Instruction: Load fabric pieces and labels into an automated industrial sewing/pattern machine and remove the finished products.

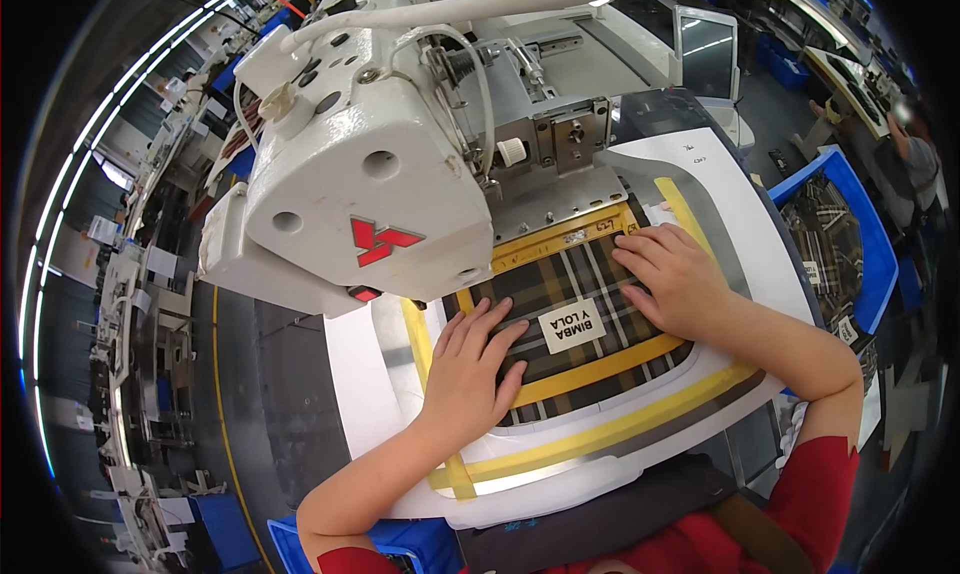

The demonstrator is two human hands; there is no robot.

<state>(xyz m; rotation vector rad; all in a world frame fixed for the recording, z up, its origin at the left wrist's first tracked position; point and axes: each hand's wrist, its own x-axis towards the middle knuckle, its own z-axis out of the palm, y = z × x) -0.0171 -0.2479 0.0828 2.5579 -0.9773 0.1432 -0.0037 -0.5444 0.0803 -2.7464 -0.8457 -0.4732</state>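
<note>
A dark plaid fabric piece (545,286) lies flat under the sewing machine head, a cream label (572,326) on its middle. Yellow strips (600,370) frame it along the far and near sides. My left hand (472,364) rests on the fabric's left side, fingers spread and pointing away from me. On the right side, my right hand (675,282) lies with fingers stretched over the fabric, fingertips close to the far yellow strip. Neither hand grips anything. The large white sewing machine (350,169) hides what lies under its head.
Yellow tape (620,429) edges the white work plate (745,189) around the fabric. A blue bin (880,264) with more plaid pieces stands at the right. Behind the machine is a screen (706,56). Another person (915,159) is at the far right; workbenches line the left.
</note>
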